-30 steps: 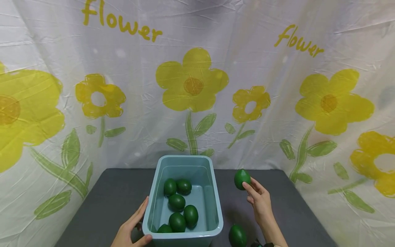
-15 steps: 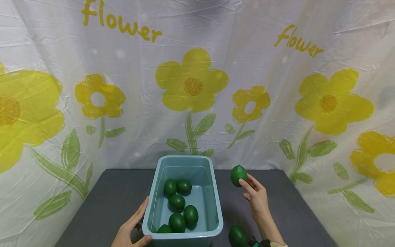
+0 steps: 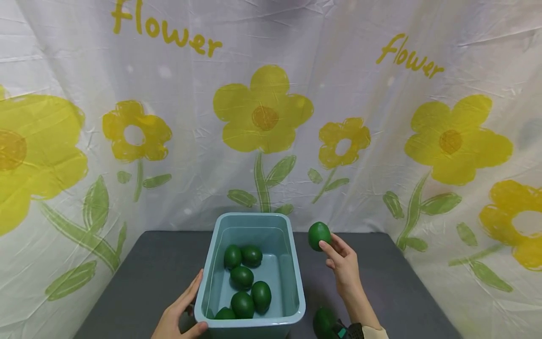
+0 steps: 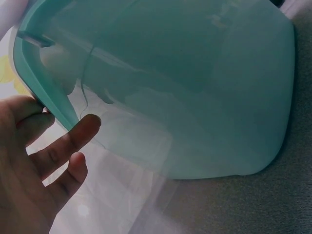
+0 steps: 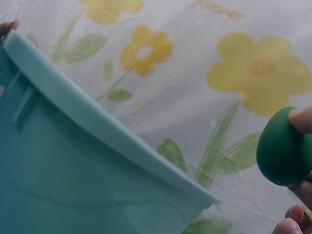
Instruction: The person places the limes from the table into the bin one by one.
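In the head view, my right hand (image 3: 345, 266) pinches a smooth green lime (image 3: 319, 236) between thumb and fingers, raised to the right of a light-blue plastic bin (image 3: 299, 278). The right wrist view shows the same lime (image 5: 280, 148) at its right edge, apart from the bin. Several dark green limes (image 3: 261, 296) lie inside the bin, mostly toward its left and near end. My left hand (image 3: 178, 308) rests at the bin's near left corner, thumb against the front rim and fingers along the side. In the left wrist view, its fingers (image 4: 68, 146) look loosely extended beside the bin wall.
Another lime (image 3: 323, 321) lies on the dark grey table (image 3: 169, 254), right of the bin and partly covered by my right wristband (image 3: 349, 330). A white curtain (image 3: 190, 141) with yellow flowers hangs behind and along both sides.
My right hand has moved left, nearer the bin and slightly upward, with the lime in its fingers. The left hand and the limes in the bin stay put.
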A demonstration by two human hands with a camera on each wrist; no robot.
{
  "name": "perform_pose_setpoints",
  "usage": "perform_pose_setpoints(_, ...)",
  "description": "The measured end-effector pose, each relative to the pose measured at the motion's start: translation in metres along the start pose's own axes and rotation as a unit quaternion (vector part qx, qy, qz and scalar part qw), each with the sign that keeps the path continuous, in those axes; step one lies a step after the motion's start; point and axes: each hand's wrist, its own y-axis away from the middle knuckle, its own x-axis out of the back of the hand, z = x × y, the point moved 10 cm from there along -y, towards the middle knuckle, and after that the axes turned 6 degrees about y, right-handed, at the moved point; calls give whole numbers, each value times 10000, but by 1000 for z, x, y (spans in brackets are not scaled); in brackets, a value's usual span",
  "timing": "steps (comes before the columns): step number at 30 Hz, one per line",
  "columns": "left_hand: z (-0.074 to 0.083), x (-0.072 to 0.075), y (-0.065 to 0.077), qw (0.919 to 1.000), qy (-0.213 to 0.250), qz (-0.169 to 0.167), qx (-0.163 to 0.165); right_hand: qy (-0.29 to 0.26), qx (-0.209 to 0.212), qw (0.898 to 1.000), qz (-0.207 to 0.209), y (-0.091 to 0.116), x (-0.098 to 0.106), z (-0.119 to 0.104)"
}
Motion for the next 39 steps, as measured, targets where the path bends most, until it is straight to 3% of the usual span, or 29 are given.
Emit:
perform_pose_setpoints(15, -2, -2, 0, 10000, 14, -33, -59, -64, 134, 9998, -97, -1, -26, -7)
perform_pose_setpoints(27, -2, -1, 1, 10000, 4, -33, -85, 617, 371, 9965, -424, 5, -53, -8)
perform_pose_setpoints(39, -1, 0, 2, 9999, 87, -25, -50, 1262, 768, 9848, -915, 13, -79, -11)
